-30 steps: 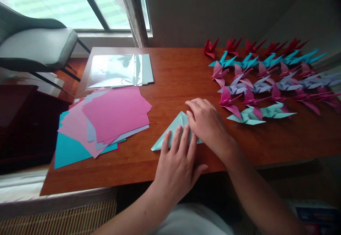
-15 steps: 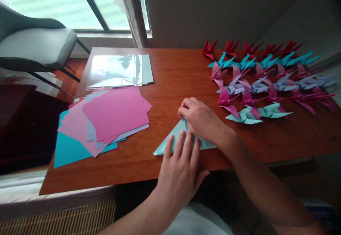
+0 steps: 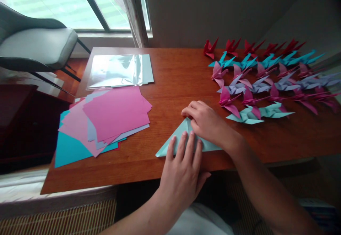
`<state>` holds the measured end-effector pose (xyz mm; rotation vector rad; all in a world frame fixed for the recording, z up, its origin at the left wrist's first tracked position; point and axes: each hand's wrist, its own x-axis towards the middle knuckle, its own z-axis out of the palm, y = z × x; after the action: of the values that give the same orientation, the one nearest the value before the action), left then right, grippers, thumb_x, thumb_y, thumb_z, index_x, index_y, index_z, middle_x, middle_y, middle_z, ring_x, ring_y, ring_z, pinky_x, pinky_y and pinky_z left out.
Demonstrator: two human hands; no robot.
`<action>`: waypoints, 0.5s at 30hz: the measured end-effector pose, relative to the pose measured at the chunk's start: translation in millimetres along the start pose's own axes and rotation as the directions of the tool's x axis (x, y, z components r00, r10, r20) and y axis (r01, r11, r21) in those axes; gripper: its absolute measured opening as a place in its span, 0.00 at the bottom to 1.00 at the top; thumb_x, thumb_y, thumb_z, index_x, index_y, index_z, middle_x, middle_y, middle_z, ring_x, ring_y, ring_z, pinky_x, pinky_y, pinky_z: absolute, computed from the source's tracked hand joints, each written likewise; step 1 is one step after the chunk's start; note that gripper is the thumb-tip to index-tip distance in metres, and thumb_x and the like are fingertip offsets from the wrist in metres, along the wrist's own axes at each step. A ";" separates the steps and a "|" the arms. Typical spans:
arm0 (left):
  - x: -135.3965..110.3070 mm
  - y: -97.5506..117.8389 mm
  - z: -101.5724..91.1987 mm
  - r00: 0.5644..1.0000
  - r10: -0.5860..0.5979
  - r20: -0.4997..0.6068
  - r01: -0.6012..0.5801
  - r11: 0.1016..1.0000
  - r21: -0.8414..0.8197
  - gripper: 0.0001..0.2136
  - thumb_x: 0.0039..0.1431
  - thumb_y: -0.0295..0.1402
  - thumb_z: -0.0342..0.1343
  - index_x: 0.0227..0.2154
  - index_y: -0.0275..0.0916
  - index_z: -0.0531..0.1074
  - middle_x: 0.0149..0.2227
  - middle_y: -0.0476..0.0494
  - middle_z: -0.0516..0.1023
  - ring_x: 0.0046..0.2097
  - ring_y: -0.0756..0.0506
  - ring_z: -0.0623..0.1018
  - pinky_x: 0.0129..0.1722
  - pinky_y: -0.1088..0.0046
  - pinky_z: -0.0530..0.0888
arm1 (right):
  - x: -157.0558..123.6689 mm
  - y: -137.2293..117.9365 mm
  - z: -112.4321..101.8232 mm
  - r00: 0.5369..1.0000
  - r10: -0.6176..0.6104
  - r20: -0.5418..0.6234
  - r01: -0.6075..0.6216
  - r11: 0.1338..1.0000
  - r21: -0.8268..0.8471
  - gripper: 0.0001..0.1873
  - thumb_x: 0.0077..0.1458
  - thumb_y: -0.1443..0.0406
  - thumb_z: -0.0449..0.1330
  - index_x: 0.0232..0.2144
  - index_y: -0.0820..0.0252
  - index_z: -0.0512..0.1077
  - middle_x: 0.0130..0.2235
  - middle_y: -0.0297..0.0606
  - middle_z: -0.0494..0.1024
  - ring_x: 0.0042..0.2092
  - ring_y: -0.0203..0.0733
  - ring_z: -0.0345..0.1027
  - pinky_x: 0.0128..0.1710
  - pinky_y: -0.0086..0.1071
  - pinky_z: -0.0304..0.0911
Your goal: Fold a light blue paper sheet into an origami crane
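Note:
A pale green sheet of origami paper (image 3: 165, 148), folded into a triangle, lies near the table's front edge with its tip pointing away from me. My left hand (image 3: 183, 164) rests flat on its middle, fingers stretched out and slightly spread. Curled over the triangle's right side near the tip, my right hand (image 3: 209, 123) has its fingers closed against the paper. Its thumb and the paper under the palm are hidden. Right of that hand stand two pale green paper cranes (image 3: 247, 115), close to a row of magenta cranes (image 3: 227, 101).
Left on the wooden table (image 3: 176, 75) lies a fanned stack of coloured paper (image 3: 119, 112). Behind it is a clear packet of pale sheets (image 3: 117, 70). Rows of red cranes (image 3: 210, 48), turquoise cranes (image 3: 223, 60) and lilac cranes (image 3: 234, 85) fill the right. A chair (image 3: 37, 46) stands beyond the left edge.
My right hand has shifted slightly right and toward me, off the triangle's tip, baring more of the paper there. The left hand stays flat on the paper.

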<state>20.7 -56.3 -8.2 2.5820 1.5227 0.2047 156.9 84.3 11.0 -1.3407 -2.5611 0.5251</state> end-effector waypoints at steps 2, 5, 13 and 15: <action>-0.4 -0.2 -0.2 1.000 0.000 0.000 0.000 1.000 -0.001 0.33 0.69 0.53 0.43 0.68 0.35 0.58 0.71 0.34 0.57 0.72 0.32 0.55 0.68 0.47 0.53 | -0.1 -0.1 -0.5 0.998 -0.058 0.021 0.059 0.998 -0.027 0.15 0.56 0.77 0.53 0.36 0.59 0.76 0.41 0.42 0.75 0.47 0.45 0.65 0.45 0.36 0.63; -0.5 -0.5 0.0 1.000 0.008 -0.001 -0.008 1.000 -0.002 0.33 0.68 0.52 0.44 0.68 0.36 0.59 0.71 0.34 0.57 0.72 0.32 0.55 0.68 0.47 0.53 | 2.8 -0.7 -1.7 0.992 -0.124 0.022 0.125 0.989 -0.078 0.12 0.58 0.76 0.55 0.32 0.58 0.76 0.41 0.42 0.73 0.46 0.45 0.64 0.44 0.36 0.63; 0.9 0.0 1.7 1.000 0.012 -0.010 -0.012 1.000 -0.009 0.32 0.69 0.51 0.44 0.67 0.35 0.59 0.70 0.33 0.59 0.72 0.32 0.56 0.68 0.47 0.53 | 5.2 -3.8 -1.7 0.998 -0.063 0.016 0.064 0.994 -0.094 0.12 0.53 0.78 0.53 0.30 0.58 0.70 0.36 0.39 0.75 0.41 0.44 0.64 0.38 0.36 0.59; 0.4 0.0 1.9 1.000 0.015 -0.012 -0.015 1.000 -0.011 0.32 0.69 0.51 0.44 0.67 0.35 0.59 0.70 0.33 0.59 0.72 0.32 0.55 0.69 0.47 0.52 | 2.9 -2.7 -1.3 1.000 -0.019 0.005 0.019 0.998 -0.057 0.13 0.51 0.78 0.52 0.31 0.58 0.70 0.35 0.38 0.75 0.40 0.43 0.65 0.38 0.35 0.59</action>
<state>21.3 -56.0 -10.1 2.5887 1.5026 0.2296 153.7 85.5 13.3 -1.3338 -2.6085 0.4558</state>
